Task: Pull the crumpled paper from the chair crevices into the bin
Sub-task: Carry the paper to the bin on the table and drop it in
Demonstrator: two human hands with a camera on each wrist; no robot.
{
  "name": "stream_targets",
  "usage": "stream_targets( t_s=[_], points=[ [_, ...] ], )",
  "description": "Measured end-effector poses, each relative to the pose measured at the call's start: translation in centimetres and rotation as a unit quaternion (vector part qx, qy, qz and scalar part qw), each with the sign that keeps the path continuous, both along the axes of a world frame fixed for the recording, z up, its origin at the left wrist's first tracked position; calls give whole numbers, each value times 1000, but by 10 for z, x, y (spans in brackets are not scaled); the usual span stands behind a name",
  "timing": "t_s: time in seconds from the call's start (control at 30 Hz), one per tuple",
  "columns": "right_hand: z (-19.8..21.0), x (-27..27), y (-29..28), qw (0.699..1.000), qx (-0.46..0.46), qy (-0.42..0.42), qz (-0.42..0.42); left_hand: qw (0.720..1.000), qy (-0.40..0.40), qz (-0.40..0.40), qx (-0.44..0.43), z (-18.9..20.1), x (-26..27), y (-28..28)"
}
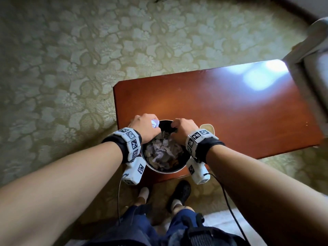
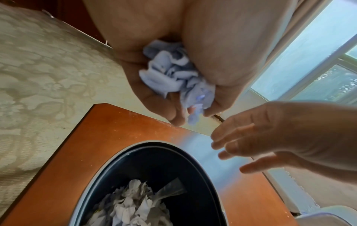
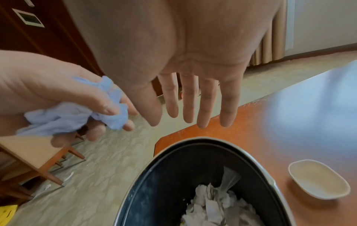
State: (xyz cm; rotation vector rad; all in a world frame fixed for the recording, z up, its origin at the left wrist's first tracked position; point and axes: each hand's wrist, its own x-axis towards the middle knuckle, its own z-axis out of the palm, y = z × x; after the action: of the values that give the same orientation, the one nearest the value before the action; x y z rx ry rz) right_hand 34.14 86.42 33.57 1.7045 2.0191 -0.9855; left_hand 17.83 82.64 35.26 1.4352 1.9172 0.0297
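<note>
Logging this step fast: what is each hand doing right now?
Left hand: holding the crumpled paper above the bin.
Right hand: open, fingers straight, holding nothing.

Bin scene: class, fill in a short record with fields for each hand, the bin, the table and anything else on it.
left hand: grips a crumpled paper over the bin's left rim
right hand: open, fingers straight, above the bin, holds nothing
bin: round, dark inside, stands on the table, holds crumpled paper scraps
table: reddish wood, glossy
small dish: pale, empty, beside the bin on the table
</note>
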Motion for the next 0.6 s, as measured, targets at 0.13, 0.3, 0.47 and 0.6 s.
stream_targets(
  t_s=[0.13, 0.3, 0.47, 0.6],
  points=[
    [8, 15, 2, 999, 22, 6, -31, 999, -3, -40, 6, 5, 15, 10],
    [10, 40, -7, 998, 27, -19, -53, 995, 18, -93, -14, -6, 35, 7],
    [4, 52, -15, 997, 36, -33, -63, 991, 21, -131, -25, -14, 39, 7],
    [6, 49, -16, 996, 38, -40, -75, 988, 24, -149, -24, -9, 36, 8]
  ],
)
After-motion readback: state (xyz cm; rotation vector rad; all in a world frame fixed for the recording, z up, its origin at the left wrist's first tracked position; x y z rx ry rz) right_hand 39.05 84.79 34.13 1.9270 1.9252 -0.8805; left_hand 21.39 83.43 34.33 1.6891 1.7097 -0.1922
